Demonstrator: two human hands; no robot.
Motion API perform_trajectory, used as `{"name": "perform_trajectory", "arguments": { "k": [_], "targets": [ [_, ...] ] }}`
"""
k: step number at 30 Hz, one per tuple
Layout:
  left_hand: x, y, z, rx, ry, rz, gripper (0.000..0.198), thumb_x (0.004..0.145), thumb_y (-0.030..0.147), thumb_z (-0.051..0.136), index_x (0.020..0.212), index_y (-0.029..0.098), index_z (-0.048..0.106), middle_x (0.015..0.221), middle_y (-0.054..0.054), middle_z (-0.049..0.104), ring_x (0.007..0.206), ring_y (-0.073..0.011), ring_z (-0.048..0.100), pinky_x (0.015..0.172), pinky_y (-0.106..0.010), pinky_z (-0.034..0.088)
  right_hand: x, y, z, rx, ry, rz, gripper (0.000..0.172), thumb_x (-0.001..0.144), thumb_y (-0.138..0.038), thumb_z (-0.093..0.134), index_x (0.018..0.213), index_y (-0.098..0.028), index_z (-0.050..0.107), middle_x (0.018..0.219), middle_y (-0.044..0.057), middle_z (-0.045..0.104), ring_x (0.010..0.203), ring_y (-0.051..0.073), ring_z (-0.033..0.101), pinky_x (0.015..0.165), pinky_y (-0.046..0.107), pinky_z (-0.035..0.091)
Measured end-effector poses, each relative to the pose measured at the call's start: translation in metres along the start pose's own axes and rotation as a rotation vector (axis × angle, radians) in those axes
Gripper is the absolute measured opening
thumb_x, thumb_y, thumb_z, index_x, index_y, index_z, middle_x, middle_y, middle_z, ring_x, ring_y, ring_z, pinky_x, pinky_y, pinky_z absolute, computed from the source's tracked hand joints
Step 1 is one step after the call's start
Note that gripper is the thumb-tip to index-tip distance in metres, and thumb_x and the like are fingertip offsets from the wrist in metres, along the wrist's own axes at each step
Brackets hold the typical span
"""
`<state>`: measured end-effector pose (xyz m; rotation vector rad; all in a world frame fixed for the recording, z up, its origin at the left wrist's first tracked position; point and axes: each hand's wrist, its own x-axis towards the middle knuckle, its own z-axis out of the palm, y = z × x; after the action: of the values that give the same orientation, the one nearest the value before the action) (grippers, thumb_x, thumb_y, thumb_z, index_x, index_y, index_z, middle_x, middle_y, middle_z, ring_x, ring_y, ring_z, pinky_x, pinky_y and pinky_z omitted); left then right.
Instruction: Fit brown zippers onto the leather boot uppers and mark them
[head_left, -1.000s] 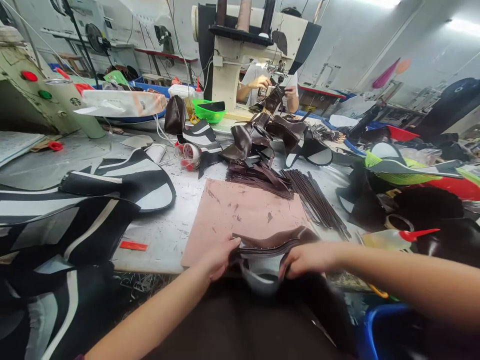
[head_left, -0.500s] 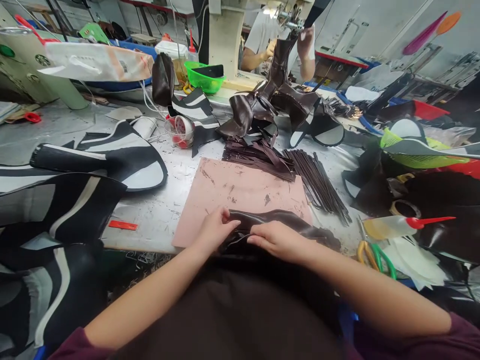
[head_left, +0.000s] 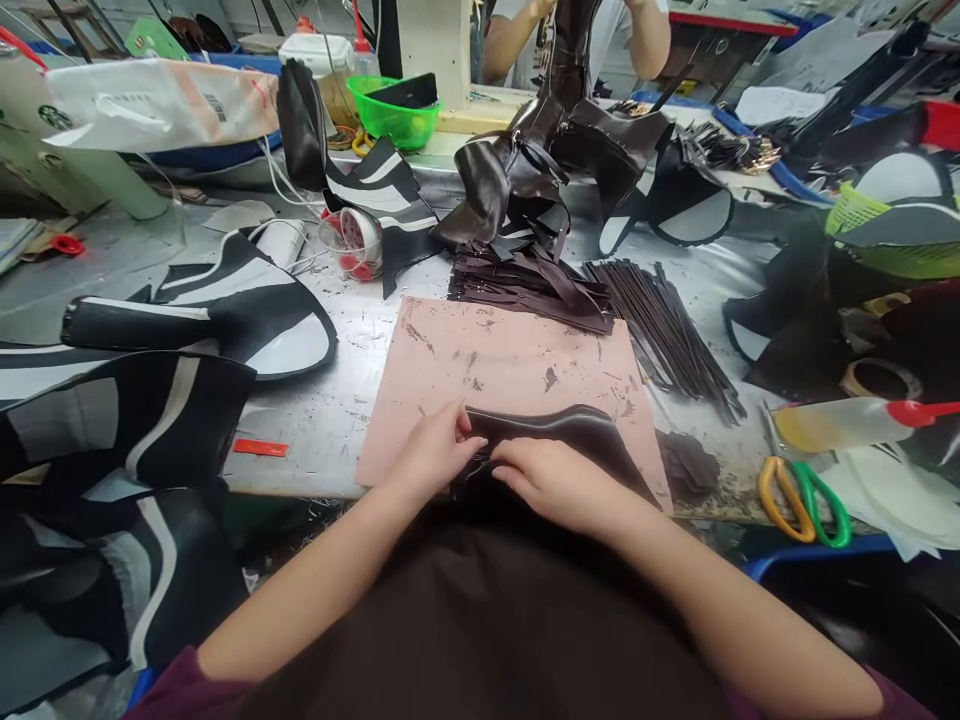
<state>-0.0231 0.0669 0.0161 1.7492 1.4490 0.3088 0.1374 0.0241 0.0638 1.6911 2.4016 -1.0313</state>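
A dark brown glossy leather boot piece [head_left: 577,430] lies over the near edge of a pink cutting board [head_left: 480,350]. My left hand [head_left: 442,445] pinches its left end between thumb and fingers. Just to the right, my right hand [head_left: 544,480] has its fingers curled down on the near edge of the same leather, the fingertips close to my left thumb. What sits under the right fingertips is partly hidden by the hand and the dark apron [head_left: 480,610]. Beyond the board rest a heap of brown leather strips [head_left: 525,290] and a bundle of thin strips [head_left: 667,330].
Black-and-white boot uppers [head_left: 255,310] are piled at left, near a red strip [head_left: 260,447]. Scissors [head_left: 806,500] and a glue bottle [head_left: 847,424] lie at right. A green basket [head_left: 397,110] stands at the back, where another person's arm [head_left: 649,35] shows behind brown boot uppers [head_left: 487,190].
The view has tilted down and shifted. My right fingers, earlier pinching the leather's edge, now curl lower over it. The leather lies flatter on the board; my left hand keeps its pinch.
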Motion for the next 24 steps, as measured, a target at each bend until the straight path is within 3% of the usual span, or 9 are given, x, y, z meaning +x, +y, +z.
{"name": "perform_trajectory", "arguments": {
  "k": [3, 6, 8, 10, 13, 19, 21, 24],
  "targets": [
    [-0.001, 0.001, 0.001, 0.023, 0.001, 0.007, 0.019, 0.072, 0.029, 0.058, 0.070, 0.021, 0.042, 0.055, 0.007, 0.051, 0.053, -0.0112, 0.050, 0.049, -0.021, 0.035, 0.002, 0.002, 0.002, -0.003, -0.042, -0.011, 0.031, 0.088, -0.035, 0.039, 0.075, -0.019, 0.061, 0.073, 0.001, 0.062, 0.064, 0.013, 0.055, 0.057, 0.023, 0.037],
    [-0.003, -0.002, 0.003, 0.171, 0.039, 0.098, 0.016, 0.074, 0.030, 0.057, 0.073, 0.021, 0.044, 0.059, 0.005, 0.053, 0.053, -0.0120, 0.049, 0.049, -0.022, 0.035, 0.002, 0.001, 0.007, -0.130, 0.071, 0.043, 0.034, 0.089, -0.036, 0.037, 0.077, -0.018, 0.064, 0.081, 0.003, 0.060, 0.067, 0.014, 0.055, 0.057, 0.024, 0.037],
    [-0.005, -0.007, 0.004, 0.305, 0.125, 0.280, 0.010, 0.079, 0.027, 0.051, 0.073, 0.020, 0.048, 0.064, 0.001, 0.054, 0.056, -0.0127, 0.049, 0.050, -0.023, 0.035, 0.002, 0.002, 0.009, -0.172, 0.128, 0.033, 0.033, 0.089, -0.033, 0.037, 0.080, -0.018, 0.065, 0.088, 0.005, 0.058, 0.075, 0.014, 0.055, 0.062, 0.024, 0.039],
    [-0.009, -0.015, 0.003, 0.352, 0.219, 0.559, 0.014, 0.082, 0.018, 0.041, 0.073, 0.019, 0.051, 0.070, -0.002, 0.056, 0.062, -0.0137, 0.050, 0.054, -0.025, 0.038, 0.003, 0.002, 0.008, -0.151, 0.125, 0.007, 0.034, 0.089, -0.033, 0.037, 0.079, -0.018, 0.066, 0.088, 0.005, 0.056, 0.079, 0.015, 0.054, 0.066, 0.025, 0.040],
    [-0.014, -0.029, -0.002, 0.269, 0.208, 0.875, 0.019, 0.077, 0.008, 0.037, 0.078, 0.018, 0.052, 0.074, -0.004, 0.059, 0.067, -0.0144, 0.053, 0.060, -0.025, 0.043, 0.004, 0.004, 0.006, -0.077, 0.099, -0.003, 0.033, 0.088, -0.035, 0.040, 0.081, -0.019, 0.068, 0.088, 0.004, 0.056, 0.079, 0.015, 0.054, 0.068, 0.026, 0.041],
    [-0.015, -0.044, -0.013, 0.305, -0.024, 0.831, 0.016, 0.077, 0.016, 0.047, 0.092, 0.017, 0.052, 0.082, -0.005, 0.062, 0.072, -0.0156, 0.057, 0.063, -0.026, 0.046, 0.005, 0.009, 0.005, 0.117, 0.110, 0.043, 0.022, 0.084, -0.031, 0.047, 0.085, -0.019, 0.065, 0.092, 0.004, 0.060, 0.077, 0.014, 0.057, 0.069, 0.025, 0.042],
    [-0.014, -0.043, -0.015, 0.359, -0.030, 0.897, 0.013, 0.081, 0.017, 0.045, 0.090, 0.018, 0.054, 0.082, -0.005, 0.063, 0.073, -0.0148, 0.058, 0.064, -0.025, 0.046, 0.005, 0.012, 0.005, 0.184, 0.156, 0.059, 0.016, 0.083, -0.028, 0.050, 0.087, -0.019, 0.062, 0.088, 0.003, 0.062, 0.078, 0.014, 0.057, 0.069, 0.024, 0.042],
    [-0.013, -0.038, -0.016, 0.485, 0.075, 1.089, 0.018, 0.084, 0.012, 0.040, 0.085, 0.017, 0.057, 0.080, -0.004, 0.064, 0.070, -0.0134, 0.058, 0.062, -0.024, 0.046, 0.005, 0.015, 0.005, 0.218, 0.156, 0.061, 0.017, 0.084, -0.030, 0.047, 0.079, -0.018, 0.059, 0.078, 0.001, 0.062, 0.073, 0.013, 0.056, 0.065, 0.023, 0.041]
  ]
}}
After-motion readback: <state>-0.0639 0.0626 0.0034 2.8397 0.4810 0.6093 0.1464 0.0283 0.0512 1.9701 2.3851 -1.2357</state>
